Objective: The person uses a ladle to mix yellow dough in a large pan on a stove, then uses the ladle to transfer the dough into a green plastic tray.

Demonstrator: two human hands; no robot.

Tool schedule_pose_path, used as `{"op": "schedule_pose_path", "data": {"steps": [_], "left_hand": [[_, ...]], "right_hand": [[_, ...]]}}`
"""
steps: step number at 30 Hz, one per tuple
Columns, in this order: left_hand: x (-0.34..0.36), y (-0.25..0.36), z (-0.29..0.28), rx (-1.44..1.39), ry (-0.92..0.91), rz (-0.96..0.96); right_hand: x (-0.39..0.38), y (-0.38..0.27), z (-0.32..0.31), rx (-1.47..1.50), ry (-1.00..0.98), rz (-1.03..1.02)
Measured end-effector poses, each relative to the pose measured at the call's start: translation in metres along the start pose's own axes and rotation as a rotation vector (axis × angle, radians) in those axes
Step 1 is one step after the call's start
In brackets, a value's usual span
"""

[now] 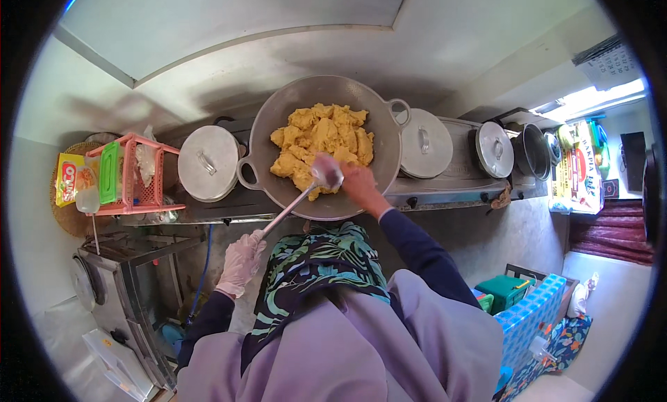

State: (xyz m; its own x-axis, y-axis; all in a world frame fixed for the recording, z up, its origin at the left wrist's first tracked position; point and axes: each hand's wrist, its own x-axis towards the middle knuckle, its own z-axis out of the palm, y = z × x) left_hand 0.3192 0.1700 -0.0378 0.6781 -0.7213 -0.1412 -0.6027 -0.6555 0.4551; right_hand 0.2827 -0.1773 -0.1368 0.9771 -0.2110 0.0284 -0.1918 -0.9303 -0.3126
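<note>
A large grey wok (278, 193) with two loop handles holds a mound of yellow, lumpy dough-like mass (326, 134). My left hand (242, 264), in a clear plastic glove, is closed around the handle of a long metal ladle (292, 206). The ladle slants up to the right, its shiny head over the near part of the yellow mass. My right hand (363, 188), bare, is over the wok's near right side with its fingers curled beside the ladle's head. What those fingers grip, if anything, is hidden.
Lidded pots (207, 164) flank the wok on the stove counter, with another lid (426, 143) at the right. Farther right stands a dark open pot (533, 152). A pink basket (132, 173) is at the left. Below it is a metal-framed cabinet (132, 284).
</note>
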Motion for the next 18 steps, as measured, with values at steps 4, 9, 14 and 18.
{"op": "schedule_pose_path", "data": {"steps": [4,9,14,18], "left_hand": [[0.0,-0.004,-0.005,0.109,0.008,0.083],[0.0,-0.005,-0.006,0.138,0.018,0.055],[0.007,0.004,-0.007,-0.067,-0.047,-0.07],[0.018,0.007,-0.002,-0.199,0.019,-0.088]], "right_hand": [[0.008,-0.007,-0.022,0.028,0.042,-0.114],[0.014,-0.001,-0.03,0.032,-0.033,-0.063],[-0.021,-0.034,-0.013,0.026,0.059,-0.111],[-0.036,-0.059,-0.003,0.084,0.139,-0.234]]}}
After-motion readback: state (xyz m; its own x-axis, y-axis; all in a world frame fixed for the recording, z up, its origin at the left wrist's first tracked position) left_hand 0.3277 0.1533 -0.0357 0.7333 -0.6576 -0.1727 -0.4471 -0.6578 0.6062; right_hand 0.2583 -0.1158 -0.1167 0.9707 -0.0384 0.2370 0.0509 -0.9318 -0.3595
